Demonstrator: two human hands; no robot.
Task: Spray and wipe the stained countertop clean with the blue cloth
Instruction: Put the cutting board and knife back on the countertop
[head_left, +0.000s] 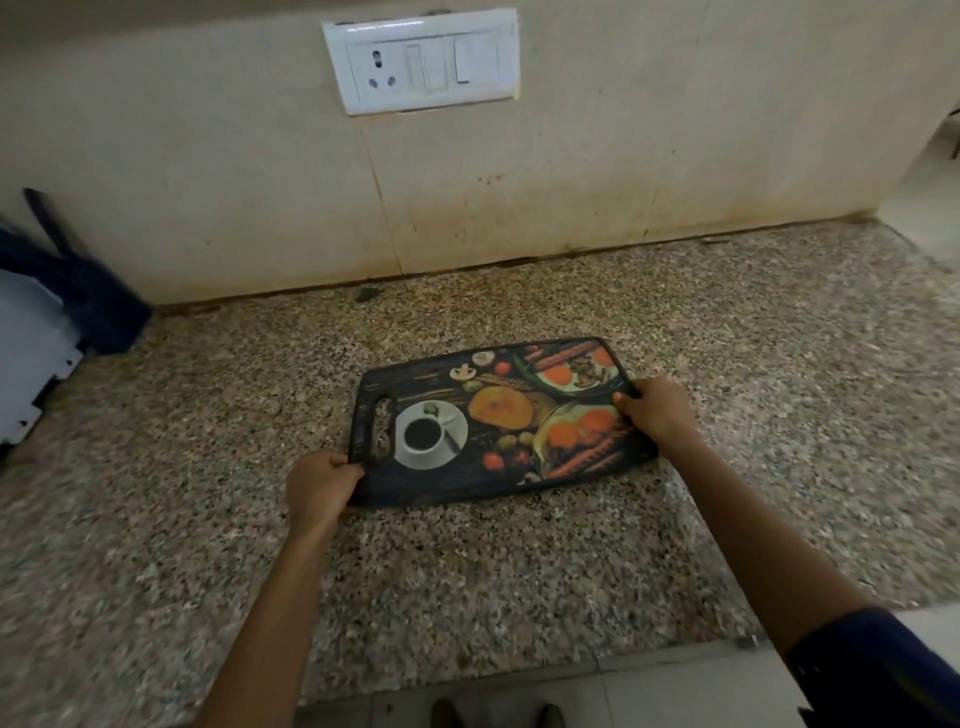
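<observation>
A dark cutting board (498, 421) printed with food pictures and a coffee cup lies on the speckled granite countertop (519, 561), a little right of the middle. My left hand (319, 493) grips its near left corner, beside the handle slot. My right hand (657, 410) grips the board's right edge, thumb on top. A dark blue cloth (88, 296) lies at the far left against the wall. No spray bottle is in view.
A stained beige tiled wall (519, 197) backs the counter, with a white socket and switch plate (423, 60) above. A white object (31, 358) sits at the left edge under the cloth. The counter's front edge (519, 680) runs along the bottom, floor tiles below.
</observation>
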